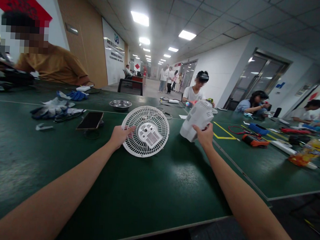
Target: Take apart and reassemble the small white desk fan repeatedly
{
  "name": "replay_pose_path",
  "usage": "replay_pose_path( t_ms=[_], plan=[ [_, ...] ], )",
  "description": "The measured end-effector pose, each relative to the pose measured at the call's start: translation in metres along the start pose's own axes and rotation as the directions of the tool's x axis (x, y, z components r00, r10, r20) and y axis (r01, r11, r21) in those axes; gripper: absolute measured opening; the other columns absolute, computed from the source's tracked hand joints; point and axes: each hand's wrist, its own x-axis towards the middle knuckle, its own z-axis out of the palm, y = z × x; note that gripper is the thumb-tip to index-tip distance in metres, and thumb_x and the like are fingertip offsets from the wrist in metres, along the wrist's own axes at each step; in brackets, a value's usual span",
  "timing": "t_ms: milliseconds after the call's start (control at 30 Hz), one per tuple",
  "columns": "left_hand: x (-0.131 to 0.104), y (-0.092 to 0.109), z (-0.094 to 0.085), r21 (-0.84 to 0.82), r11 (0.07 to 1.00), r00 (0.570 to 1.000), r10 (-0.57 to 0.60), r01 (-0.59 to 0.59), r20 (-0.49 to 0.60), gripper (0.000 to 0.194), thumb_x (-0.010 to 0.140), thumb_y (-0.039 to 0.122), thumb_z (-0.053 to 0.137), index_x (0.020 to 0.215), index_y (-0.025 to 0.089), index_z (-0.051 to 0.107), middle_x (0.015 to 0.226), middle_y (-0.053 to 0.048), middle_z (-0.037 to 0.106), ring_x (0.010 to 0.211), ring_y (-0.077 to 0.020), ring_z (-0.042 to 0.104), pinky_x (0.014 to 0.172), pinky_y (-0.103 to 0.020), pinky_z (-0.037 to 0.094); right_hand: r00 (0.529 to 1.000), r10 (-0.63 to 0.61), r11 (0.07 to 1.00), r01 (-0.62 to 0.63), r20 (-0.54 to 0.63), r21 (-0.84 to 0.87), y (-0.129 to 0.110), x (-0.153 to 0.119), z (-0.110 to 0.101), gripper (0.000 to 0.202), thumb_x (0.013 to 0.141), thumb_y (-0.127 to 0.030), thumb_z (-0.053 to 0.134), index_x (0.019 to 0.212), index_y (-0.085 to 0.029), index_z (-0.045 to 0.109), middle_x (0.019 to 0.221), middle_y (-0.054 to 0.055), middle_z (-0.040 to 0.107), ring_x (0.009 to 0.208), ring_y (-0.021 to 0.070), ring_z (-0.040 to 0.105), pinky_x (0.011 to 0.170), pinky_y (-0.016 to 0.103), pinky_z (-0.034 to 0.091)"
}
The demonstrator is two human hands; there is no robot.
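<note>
My left hand (pixel 121 136) grips the left rim of a round white fan grille (pixel 145 131), its thumb across the bars. The grille is tilted toward me, showing a hub plate with slots. In my right hand (pixel 205 135) is a white plastic fan housing (pixel 196 119) with vent slots near its top, held tilted on its right side. Both parts are above the green table (pixel 145 198), apart from each other. Whether their lower edges touch the table I cannot tell. The fingers behind each part are mostly hidden.
A phone on a stand (pixel 90 121), gloves (pixel 52 109) and a metal bowl (pixel 120 104) lie to the left and back. On the right are an orange multimeter (pixel 254 140), a blue tray (pixel 258 129) and a drink bottle (pixel 310 151). Co-workers sit around the tables.
</note>
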Motion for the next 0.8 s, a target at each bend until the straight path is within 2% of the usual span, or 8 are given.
replay_pose_path(
  t_ms=[100, 300, 400, 600, 800],
  plan=[
    [0.000, -0.001, 0.000, 0.010, 1.000, 1.000, 0.017, -0.017, 0.003, 0.030, 0.070, 0.034, 0.079, 0.087, 0.011, 0.071, 0.079, -0.011, 0.074, 0.071, -0.0246, 0.071, 0.068, -0.040, 0.059, 0.998, 0.043, 0.998, -0.045, -0.047, -0.048, 0.021, 0.013, -0.011, 0.076, 0.058, -0.058, 0.077, 0.118, -0.018, 0.051, 0.104, 0.013, 0.070, 0.087, 0.0277, 0.066, 0.080, 0.041, 0.051],
    [0.003, -0.004, -0.001, 0.049, 0.998, 1.000, 0.030, -0.030, -0.003, 0.031, 0.070, 0.037, 0.079, 0.085, 0.010, 0.071, 0.078, -0.011, 0.074, 0.069, -0.0239, 0.070, 0.068, -0.039, 0.059, 0.996, 0.084, 0.996, -0.084, -0.004, -0.029, 0.047, 0.019, -0.016, 0.077, 0.061, -0.055, 0.075, 0.122, -0.018, 0.048, 0.109, 0.014, 0.068, 0.092, 0.0288, 0.065, 0.086, 0.042, 0.049],
    [0.005, -0.007, -0.002, 0.045, 0.999, 1.000, 0.016, -0.016, 0.017, 0.033, 0.071, 0.038, 0.078, 0.087, 0.010, 0.071, 0.080, -0.012, 0.074, 0.070, -0.0241, 0.071, 0.067, -0.039, 0.059, 0.999, 0.036, 0.999, -0.035, -0.018, 0.042, 0.048, 0.021, -0.015, 0.081, 0.065, -0.054, 0.073, 0.130, -0.017, 0.043, 0.113, 0.015, 0.066, 0.095, 0.0274, 0.064, 0.087, 0.041, 0.049],
    [0.009, -0.011, 0.000, 0.013, 0.999, 0.999, 0.048, -0.048, -0.013, 0.031, 0.069, 0.035, 0.080, 0.084, 0.010, 0.072, 0.078, -0.011, 0.074, 0.068, -0.0241, 0.071, 0.067, -0.039, 0.059, 0.981, -0.061, 0.994, 0.075, -0.183, 0.074, 0.034, 0.024, -0.019, 0.078, 0.064, -0.052, 0.075, 0.127, -0.016, 0.048, 0.112, 0.014, 0.064, 0.093, 0.0247, 0.062, 0.084, 0.038, 0.049],
    [0.004, -0.005, 0.001, -0.003, 1.000, 1.000, 0.019, -0.019, 0.002, 0.028, 0.071, 0.033, 0.080, 0.086, 0.011, 0.072, 0.080, -0.011, 0.075, 0.069, -0.0240, 0.071, 0.067, -0.039, 0.059, 0.978, -0.082, 0.986, 0.108, -0.194, 0.125, 0.030, 0.024, -0.022, 0.075, 0.066, -0.049, 0.076, 0.128, -0.016, 0.049, 0.117, 0.013, 0.062, 0.093, 0.0238, 0.061, 0.082, 0.037, 0.049]
  ],
)
